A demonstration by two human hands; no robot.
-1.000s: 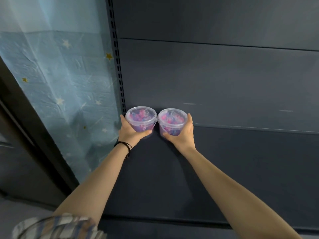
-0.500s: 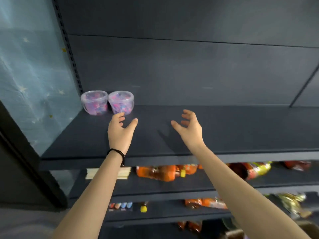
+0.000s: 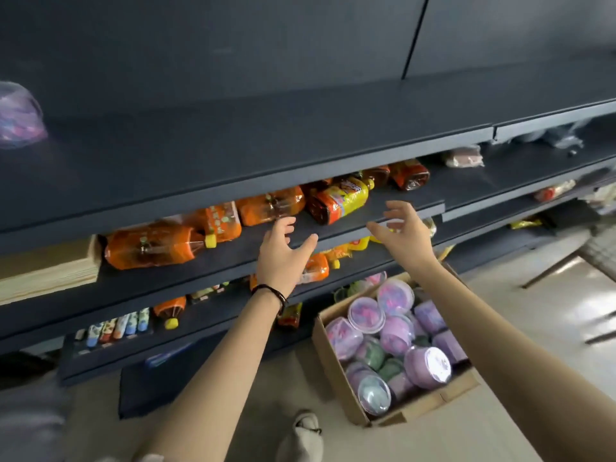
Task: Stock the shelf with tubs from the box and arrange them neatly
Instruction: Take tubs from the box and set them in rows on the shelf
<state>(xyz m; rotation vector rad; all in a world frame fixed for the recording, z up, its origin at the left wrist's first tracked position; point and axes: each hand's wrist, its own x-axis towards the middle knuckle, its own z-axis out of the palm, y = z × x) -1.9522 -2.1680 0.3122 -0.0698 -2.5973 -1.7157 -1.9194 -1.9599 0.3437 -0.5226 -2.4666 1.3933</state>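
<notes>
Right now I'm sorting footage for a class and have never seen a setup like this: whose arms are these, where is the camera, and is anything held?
There is no machine here: a person wears one wide-angle camera on the head, looking forward and down, so every picture comes from there and the two bare arms are that person's own. The left hand, with a dark band at the wrist, and the right hand are both open and hold nothing. One tub stands at the far left of the top shelf. Orange bottles lie on the shelf below. On the floor a cardboard box holds many more purple tubs.
</notes>
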